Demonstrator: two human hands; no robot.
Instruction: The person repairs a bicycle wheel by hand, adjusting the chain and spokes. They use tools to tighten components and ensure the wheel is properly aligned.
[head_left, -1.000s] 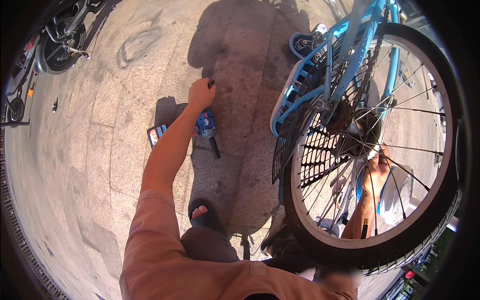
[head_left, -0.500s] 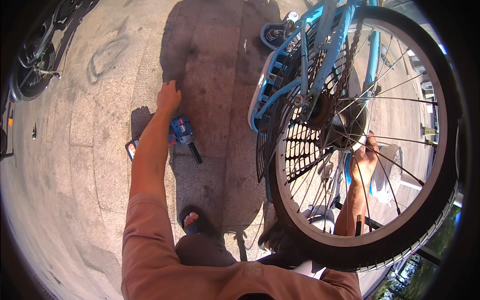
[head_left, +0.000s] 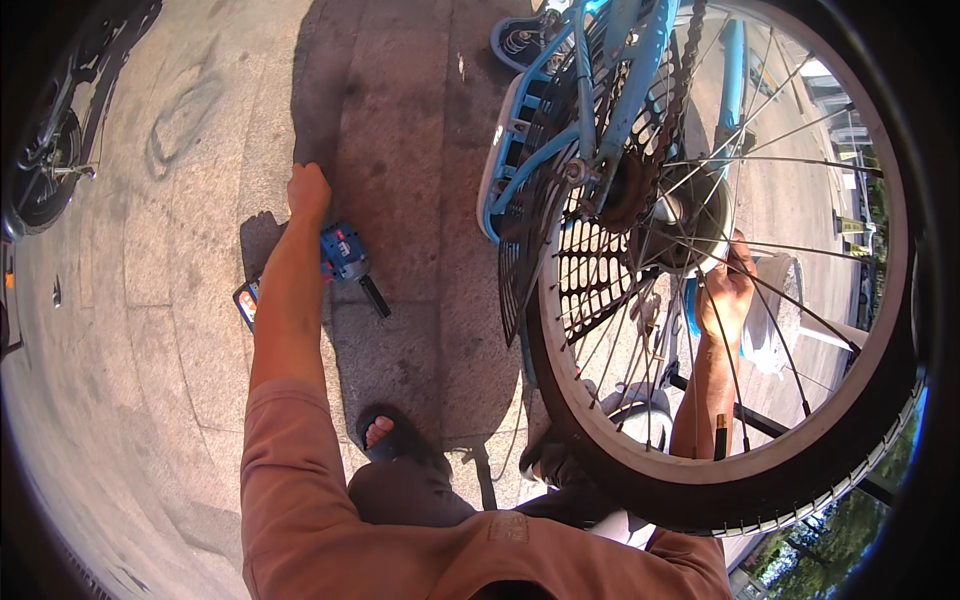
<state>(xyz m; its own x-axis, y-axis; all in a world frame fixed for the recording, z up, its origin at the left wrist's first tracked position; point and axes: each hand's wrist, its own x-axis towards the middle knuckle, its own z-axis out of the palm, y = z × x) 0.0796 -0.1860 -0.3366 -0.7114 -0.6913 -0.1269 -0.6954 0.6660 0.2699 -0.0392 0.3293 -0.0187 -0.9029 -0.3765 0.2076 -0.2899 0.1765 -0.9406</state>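
Blue power tool [head_left: 346,252] sits just bodyward of the left hand's [head_left: 309,192] curled fingers; wheel hub's [head_left: 688,232] beside the right hand's [head_left: 728,300]. Can't tell either grip honestly. I'd support it steadily, fingers clear of spokes [head_left: 820,163].

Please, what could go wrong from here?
If the black-tyred bicycle wheel turns, its thin metal spokes might catch the right grip, seen through them near the silver hub.

The blue power tool with a black tip lies on the stone paving and might be stepped on.

The black sandal leaves toes bare, so anything dropped might hurt them.
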